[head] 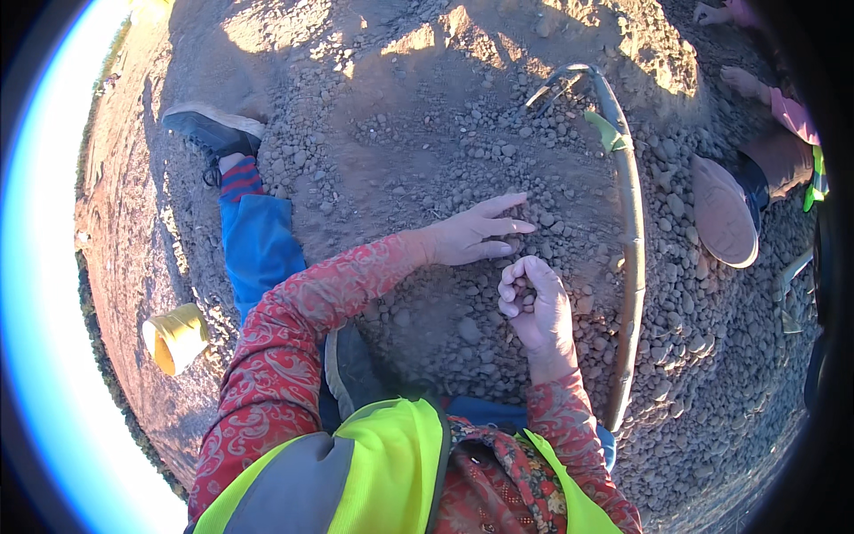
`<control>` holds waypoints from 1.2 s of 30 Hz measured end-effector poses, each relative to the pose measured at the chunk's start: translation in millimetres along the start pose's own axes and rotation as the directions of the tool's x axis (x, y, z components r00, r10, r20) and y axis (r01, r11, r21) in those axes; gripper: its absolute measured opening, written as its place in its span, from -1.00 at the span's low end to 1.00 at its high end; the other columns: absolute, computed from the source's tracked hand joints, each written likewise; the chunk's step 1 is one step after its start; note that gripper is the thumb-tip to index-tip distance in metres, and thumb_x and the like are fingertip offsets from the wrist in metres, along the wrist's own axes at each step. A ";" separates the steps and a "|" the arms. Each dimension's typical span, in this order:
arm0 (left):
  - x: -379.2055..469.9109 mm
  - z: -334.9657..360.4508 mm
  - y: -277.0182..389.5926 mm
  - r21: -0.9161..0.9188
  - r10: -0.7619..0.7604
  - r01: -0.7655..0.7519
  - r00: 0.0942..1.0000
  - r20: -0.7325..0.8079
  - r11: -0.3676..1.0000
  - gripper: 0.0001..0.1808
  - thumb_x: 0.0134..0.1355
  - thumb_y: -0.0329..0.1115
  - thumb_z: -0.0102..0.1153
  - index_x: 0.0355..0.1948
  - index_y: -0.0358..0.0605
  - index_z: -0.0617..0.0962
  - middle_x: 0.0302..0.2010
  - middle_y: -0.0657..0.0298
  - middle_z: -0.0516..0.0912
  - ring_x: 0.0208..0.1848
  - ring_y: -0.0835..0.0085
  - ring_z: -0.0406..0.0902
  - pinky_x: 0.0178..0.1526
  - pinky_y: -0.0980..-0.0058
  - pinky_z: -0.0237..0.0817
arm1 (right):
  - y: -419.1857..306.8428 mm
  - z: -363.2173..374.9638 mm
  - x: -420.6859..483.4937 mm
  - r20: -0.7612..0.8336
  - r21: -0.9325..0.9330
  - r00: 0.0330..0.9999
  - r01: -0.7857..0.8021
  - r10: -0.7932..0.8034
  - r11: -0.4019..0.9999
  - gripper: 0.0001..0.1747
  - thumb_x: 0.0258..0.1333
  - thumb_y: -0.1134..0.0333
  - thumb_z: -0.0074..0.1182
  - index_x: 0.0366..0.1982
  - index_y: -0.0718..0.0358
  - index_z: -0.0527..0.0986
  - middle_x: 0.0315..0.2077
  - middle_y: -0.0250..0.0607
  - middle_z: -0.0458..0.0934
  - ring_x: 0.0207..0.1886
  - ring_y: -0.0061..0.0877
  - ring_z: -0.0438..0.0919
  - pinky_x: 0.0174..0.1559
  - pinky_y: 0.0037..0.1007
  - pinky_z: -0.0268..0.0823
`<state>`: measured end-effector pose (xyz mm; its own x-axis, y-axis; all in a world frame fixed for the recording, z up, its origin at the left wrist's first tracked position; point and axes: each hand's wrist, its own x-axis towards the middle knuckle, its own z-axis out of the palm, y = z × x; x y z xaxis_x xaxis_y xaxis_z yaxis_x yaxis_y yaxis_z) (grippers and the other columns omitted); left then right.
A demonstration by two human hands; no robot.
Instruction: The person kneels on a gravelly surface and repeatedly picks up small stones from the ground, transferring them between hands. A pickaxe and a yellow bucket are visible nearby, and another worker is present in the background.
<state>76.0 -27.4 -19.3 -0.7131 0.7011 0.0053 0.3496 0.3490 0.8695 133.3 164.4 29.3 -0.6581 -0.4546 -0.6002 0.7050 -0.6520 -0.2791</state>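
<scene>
My left hand reaches over the stony soil with its fingers apart and holds nothing. Just below and to its right, my right hand is curled palm up, with small brown stones in it. Loose pebbles and dirt lie under and around both hands. Right of my right hand lies a hand rake or hoe with a bent wooden handle, its metal prongs on the soil at the top and a green strip tied round it.
A yellow bucket lies tipped on its side at the left. My outstretched leg bounds the dirt. At the right edge are another person's hand, pink sleeve and a brown cap. A sunlit earth mound rises at the top.
</scene>
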 end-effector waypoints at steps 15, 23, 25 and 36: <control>-4.8 -89.0 -156.5 0.312 -0.285 0.658 0.637 -0.717 0.686 -0.88 -0.01 -0.52 0.13 -0.41 -0.18 0.46 -0.46 0.09 0.54 -0.41 0.22 0.53 -0.31 0.36 0.35 | 1.7 -5.6 1.7 -0.052 -0.003 0.998 -0.025 0.025 1.000 -0.77 0.22 0.25 -0.11 -0.47 0.24 0.38 -0.52 -0.29 0.45 -0.55 -0.63 0.38 -0.59 -0.62 0.19; -9.2 -79.3 -158.2 0.354 -0.253 0.599 0.698 -0.670 0.718 -0.80 0.01 -0.50 0.04 -0.29 -0.14 0.57 -0.44 0.07 0.54 -0.38 0.17 0.52 -0.27 0.36 0.35 | 3.6 -5.2 2.7 -0.014 -0.007 1.000 0.002 -0.002 1.000 -0.76 0.22 0.25 -0.11 -0.47 0.24 0.39 -0.54 -0.29 0.46 -0.58 -0.63 0.37 -0.60 -0.61 0.20; -10.1 -81.5 -156.4 0.375 -0.311 0.625 0.716 -0.626 0.684 -0.78 0.01 -0.49 0.04 -0.27 -0.12 0.58 -0.43 0.07 0.54 -0.37 0.16 0.52 -0.26 0.35 0.35 | 3.7 -5.5 2.6 -0.051 -0.012 0.998 -0.021 0.020 1.000 -0.77 0.22 0.25 -0.11 -0.47 0.24 0.39 -0.53 -0.29 0.47 -0.57 -0.63 0.38 -0.60 -0.61 0.20; -14.6 -78.8 -156.5 0.405 -0.259 0.547 0.774 -0.577 0.732 -0.85 0.02 -0.38 0.15 -0.34 -0.14 0.56 -0.46 0.12 0.54 -0.37 0.18 0.51 -0.26 0.35 0.34 | 3.5 -4.0 1.9 -0.079 -0.028 0.996 -0.030 0.027 0.999 -0.77 0.22 0.25 -0.11 -0.47 0.22 0.39 -0.53 -0.30 0.47 -0.57 -0.64 0.39 -0.60 -0.62 0.20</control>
<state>-16.2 -141.3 -116.5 -0.9935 0.0935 0.0645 0.1124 0.8912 0.4395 135.6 163.7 24.2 -0.6154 -0.4228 -0.6652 0.7313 -0.6211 -0.2817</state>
